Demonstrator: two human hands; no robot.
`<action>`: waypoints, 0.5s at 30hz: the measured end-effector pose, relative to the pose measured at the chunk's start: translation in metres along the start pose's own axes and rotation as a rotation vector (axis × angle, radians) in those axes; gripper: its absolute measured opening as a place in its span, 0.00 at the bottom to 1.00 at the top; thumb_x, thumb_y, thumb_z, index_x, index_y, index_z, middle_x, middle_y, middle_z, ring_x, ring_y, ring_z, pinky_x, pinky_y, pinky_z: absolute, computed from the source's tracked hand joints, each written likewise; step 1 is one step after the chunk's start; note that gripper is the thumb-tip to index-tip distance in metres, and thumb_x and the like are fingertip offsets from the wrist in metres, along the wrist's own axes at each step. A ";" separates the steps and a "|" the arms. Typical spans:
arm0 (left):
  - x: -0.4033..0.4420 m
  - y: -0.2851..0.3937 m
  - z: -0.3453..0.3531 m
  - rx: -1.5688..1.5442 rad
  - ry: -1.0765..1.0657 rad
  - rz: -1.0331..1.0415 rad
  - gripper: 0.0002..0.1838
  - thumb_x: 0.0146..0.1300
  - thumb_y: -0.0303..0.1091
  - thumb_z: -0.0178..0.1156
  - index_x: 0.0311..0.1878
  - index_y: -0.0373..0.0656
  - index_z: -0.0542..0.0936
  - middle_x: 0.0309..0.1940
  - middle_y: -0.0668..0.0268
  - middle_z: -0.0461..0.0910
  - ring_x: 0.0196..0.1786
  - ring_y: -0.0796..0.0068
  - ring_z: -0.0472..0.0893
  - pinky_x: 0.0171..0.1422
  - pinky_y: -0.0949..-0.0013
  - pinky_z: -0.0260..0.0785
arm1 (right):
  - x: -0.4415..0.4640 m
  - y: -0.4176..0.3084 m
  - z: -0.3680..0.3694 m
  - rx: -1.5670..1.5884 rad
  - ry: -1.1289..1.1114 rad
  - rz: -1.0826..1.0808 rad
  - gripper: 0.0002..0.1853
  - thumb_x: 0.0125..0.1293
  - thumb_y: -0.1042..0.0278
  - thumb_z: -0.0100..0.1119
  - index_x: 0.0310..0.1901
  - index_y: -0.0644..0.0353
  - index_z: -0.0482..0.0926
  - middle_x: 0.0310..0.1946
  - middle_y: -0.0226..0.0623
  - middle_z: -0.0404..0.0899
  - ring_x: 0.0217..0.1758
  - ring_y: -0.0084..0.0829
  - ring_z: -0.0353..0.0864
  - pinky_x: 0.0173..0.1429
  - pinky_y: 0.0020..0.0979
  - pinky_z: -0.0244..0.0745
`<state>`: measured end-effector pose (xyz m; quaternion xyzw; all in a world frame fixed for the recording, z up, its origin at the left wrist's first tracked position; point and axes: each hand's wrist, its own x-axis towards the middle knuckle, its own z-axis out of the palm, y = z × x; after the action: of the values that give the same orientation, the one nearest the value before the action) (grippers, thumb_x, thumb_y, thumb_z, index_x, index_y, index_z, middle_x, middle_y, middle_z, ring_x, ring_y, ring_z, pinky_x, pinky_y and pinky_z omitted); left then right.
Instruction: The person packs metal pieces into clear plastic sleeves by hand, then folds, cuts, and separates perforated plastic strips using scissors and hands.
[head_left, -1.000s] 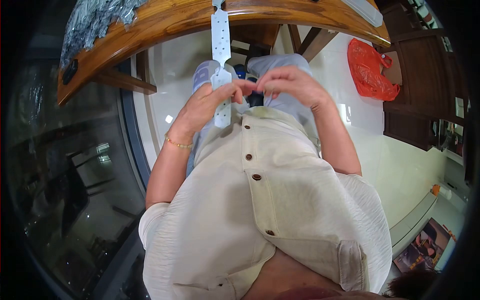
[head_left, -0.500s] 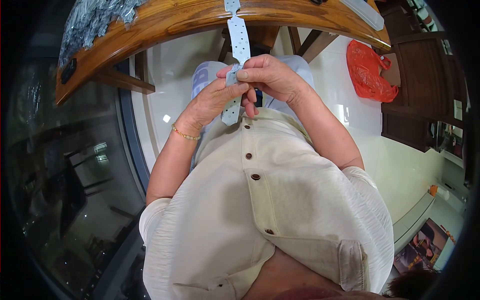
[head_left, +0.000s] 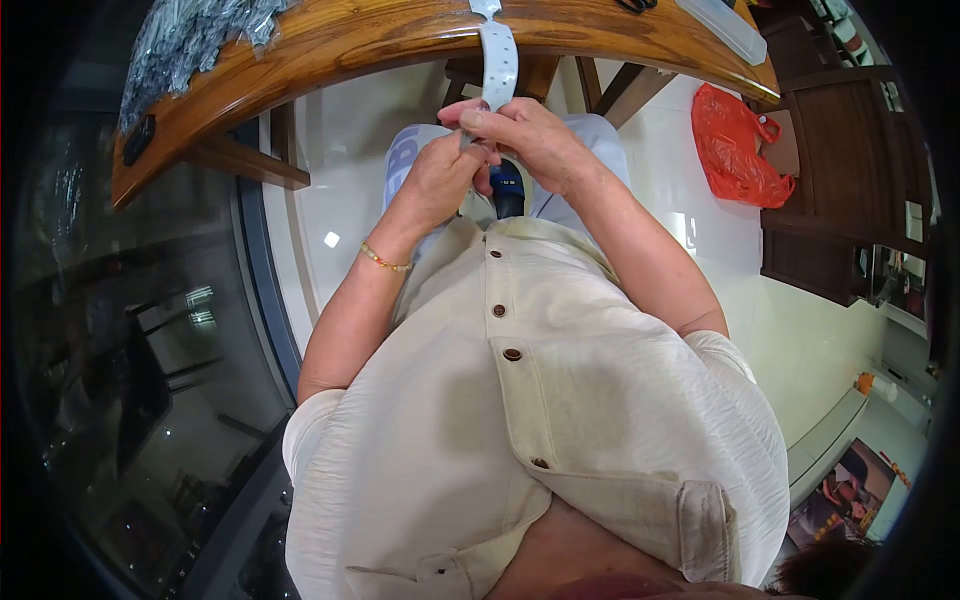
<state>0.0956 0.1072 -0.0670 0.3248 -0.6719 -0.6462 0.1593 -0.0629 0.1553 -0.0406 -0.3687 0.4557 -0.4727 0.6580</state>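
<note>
A pale strip with small dark dots (head_left: 499, 62) hangs over the near edge of the wooden table, narrowing between its wider sections. Its lower part runs into my hands above my lap. My left hand (head_left: 440, 172) is closed on the end of the strip, which is mostly hidden by the fingers. Close against it, my right hand (head_left: 532, 140) pinches the strip just above, thumb and fingers pressed together. The two hands touch or nearly touch.
The wooden table (head_left: 370, 48) carries a heap of clear plastic-wrapped pieces (head_left: 195, 55), a clear plastic box (head_left: 725, 28), dark scissors-like handles (head_left: 636, 4) and a small black object (head_left: 140, 139). A red plastic bag (head_left: 735, 150) lies at right by dark cabinets.
The right hand has come over to grip the strip beside the left. The strip has shifted right, and its lower end, earlier hanging below the left hand, is now gathered in the hands.
</note>
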 end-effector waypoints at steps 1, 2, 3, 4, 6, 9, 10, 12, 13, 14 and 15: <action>0.000 0.002 0.001 0.068 0.029 -0.006 0.17 0.73 0.41 0.51 0.39 0.34 0.78 0.23 0.64 0.76 0.28 0.72 0.78 0.37 0.66 0.71 | 0.003 -0.001 0.003 -0.052 0.026 0.011 0.23 0.69 0.53 0.56 0.50 0.69 0.80 0.30 0.36 0.81 0.21 0.27 0.77 0.28 0.28 0.76; 0.000 0.005 0.003 0.137 0.059 -0.012 0.16 0.73 0.39 0.51 0.38 0.33 0.77 0.23 0.66 0.75 0.27 0.74 0.76 0.36 0.68 0.71 | 0.005 -0.001 0.005 -0.104 0.052 0.023 0.24 0.69 0.52 0.55 0.50 0.69 0.80 0.30 0.36 0.81 0.22 0.26 0.76 0.29 0.28 0.75; -0.001 0.011 0.004 0.206 0.089 -0.018 0.16 0.73 0.38 0.52 0.37 0.32 0.76 0.24 0.68 0.73 0.27 0.77 0.74 0.34 0.70 0.70 | 0.006 -0.001 0.008 -0.072 0.071 0.042 0.23 0.70 0.52 0.55 0.50 0.68 0.81 0.30 0.35 0.81 0.22 0.25 0.76 0.28 0.28 0.75; -0.001 0.014 0.004 0.214 0.093 -0.022 0.16 0.73 0.37 0.51 0.37 0.32 0.76 0.24 0.67 0.73 0.27 0.76 0.74 0.34 0.69 0.70 | 0.007 -0.001 0.011 -0.041 0.089 0.060 0.23 0.70 0.52 0.54 0.49 0.67 0.81 0.30 0.35 0.80 0.22 0.25 0.76 0.28 0.29 0.74; -0.001 0.018 0.005 0.228 0.100 -0.032 0.17 0.73 0.37 0.50 0.36 0.30 0.75 0.25 0.67 0.74 0.27 0.76 0.75 0.34 0.69 0.69 | 0.008 0.000 0.011 -0.031 0.095 0.088 0.23 0.71 0.52 0.53 0.49 0.67 0.81 0.30 0.34 0.80 0.23 0.24 0.76 0.27 0.29 0.74; 0.000 0.015 0.005 0.292 0.086 -0.057 0.17 0.73 0.38 0.49 0.35 0.32 0.76 0.26 0.66 0.75 0.26 0.76 0.74 0.33 0.68 0.69 | 0.012 0.001 0.007 -0.074 0.084 0.096 0.23 0.69 0.51 0.54 0.47 0.68 0.81 0.26 0.35 0.79 0.21 0.25 0.75 0.27 0.29 0.72; 0.001 0.013 0.005 0.227 0.086 -0.051 0.17 0.73 0.38 0.49 0.35 0.32 0.76 0.26 0.66 0.76 0.27 0.76 0.75 0.34 0.69 0.69 | 0.012 -0.002 0.009 -0.075 0.096 0.088 0.23 0.67 0.51 0.55 0.44 0.69 0.82 0.23 0.36 0.78 0.19 0.26 0.74 0.26 0.30 0.71; 0.005 0.008 0.005 0.096 0.087 -0.043 0.18 0.74 0.40 0.49 0.35 0.34 0.77 0.27 0.66 0.77 0.28 0.76 0.75 0.35 0.70 0.69 | 0.013 -0.006 0.008 -0.110 0.108 0.044 0.24 0.66 0.51 0.56 0.42 0.70 0.82 0.20 0.38 0.78 0.17 0.28 0.73 0.28 0.30 0.70; 0.007 0.007 0.005 -0.022 0.118 -0.012 0.18 0.74 0.40 0.49 0.35 0.35 0.77 0.27 0.67 0.77 0.29 0.76 0.76 0.37 0.71 0.69 | 0.015 -0.006 0.004 -0.144 0.106 0.009 0.24 0.66 0.51 0.56 0.43 0.70 0.82 0.21 0.38 0.78 0.19 0.28 0.74 0.30 0.30 0.71; 0.008 0.007 0.004 -0.139 0.151 0.018 0.17 0.74 0.40 0.49 0.35 0.35 0.78 0.28 0.67 0.78 0.30 0.77 0.76 0.38 0.72 0.68 | 0.014 -0.007 0.001 -0.178 0.103 -0.026 0.24 0.66 0.51 0.55 0.43 0.70 0.82 0.21 0.38 0.78 0.20 0.27 0.75 0.32 0.30 0.72; 0.009 0.008 0.003 -0.256 0.186 0.049 0.17 0.74 0.41 0.50 0.35 0.36 0.78 0.28 0.67 0.78 0.32 0.77 0.76 0.39 0.73 0.68 | 0.011 -0.008 0.002 -0.155 0.164 -0.111 0.25 0.65 0.50 0.57 0.46 0.70 0.81 0.27 0.39 0.80 0.26 0.26 0.77 0.38 0.26 0.72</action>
<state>0.0848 0.1033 -0.0620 0.3441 -0.5741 -0.6895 0.2767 -0.0620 0.1424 -0.0350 -0.4030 0.5221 -0.5005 0.5609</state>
